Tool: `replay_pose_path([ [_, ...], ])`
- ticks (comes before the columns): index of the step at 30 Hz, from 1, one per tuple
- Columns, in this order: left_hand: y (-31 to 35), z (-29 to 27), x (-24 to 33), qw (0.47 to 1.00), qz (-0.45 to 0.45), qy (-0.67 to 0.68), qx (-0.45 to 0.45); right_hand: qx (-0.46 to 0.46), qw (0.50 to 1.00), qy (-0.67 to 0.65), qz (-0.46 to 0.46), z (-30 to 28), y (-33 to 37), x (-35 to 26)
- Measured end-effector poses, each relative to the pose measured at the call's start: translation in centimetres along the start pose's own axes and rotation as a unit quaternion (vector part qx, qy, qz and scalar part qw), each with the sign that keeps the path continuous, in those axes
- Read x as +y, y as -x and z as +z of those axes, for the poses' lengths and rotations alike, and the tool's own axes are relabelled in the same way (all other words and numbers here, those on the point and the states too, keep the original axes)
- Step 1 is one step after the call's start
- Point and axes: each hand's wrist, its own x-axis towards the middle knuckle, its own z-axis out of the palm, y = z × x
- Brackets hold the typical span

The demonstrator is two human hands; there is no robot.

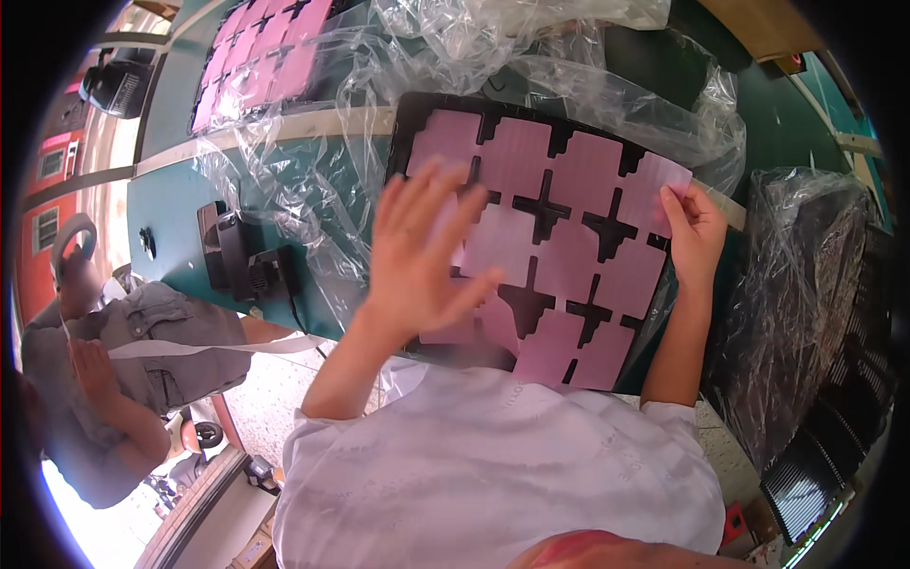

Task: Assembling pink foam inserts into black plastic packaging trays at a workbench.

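Note:
A black tray with cross-shaped dividers lies tilted in front of me. Flat pink rectangular pieces sit in rows across it. At its far right corner my right hand pinches the edge of a pink sheet between thumb and fingers; part of this sheet overhangs the tray's rim. My left hand hovers over the tray's left side, its fingers spread, slightly smeared by motion, and nothing in them. It hides several of the pink pieces beneath.
Crumpled clear plastic film covers the table's far side. Another tray of pink pieces stands far left. A black tape dispenser is left of my tray. Stacked black trays under plastic stand right. A person holds a white strip at left.

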Motion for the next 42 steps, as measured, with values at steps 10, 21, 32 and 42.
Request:
replay_pose_path([
  [10, -2.8, -0.2, -7.9, 0.982, -0.019, -0.123, -0.142, 0.030, 0.999, -0.028, 0.015, 0.3, -0.3, 0.7],
  [21, -3.7, 0.7, -8.4, 0.979, -0.019, -0.121, -0.166, 0.036, 0.999, -0.006, 0.004, 0.5, -0.2, 0.5],
  [32, -4.1, 2.0, -5.9, 0.993, 0.017, -0.073, -0.092, 0.031, 0.999, -0.004, 0.021, -0.1, -0.7, 0.5],
  [42, -0.6, 2.5, 1.5, 1.000, -0.023, -0.014, -0.010, -0.060, 0.998, -0.022, 0.022, 1.1, 0.2, -0.6],
])
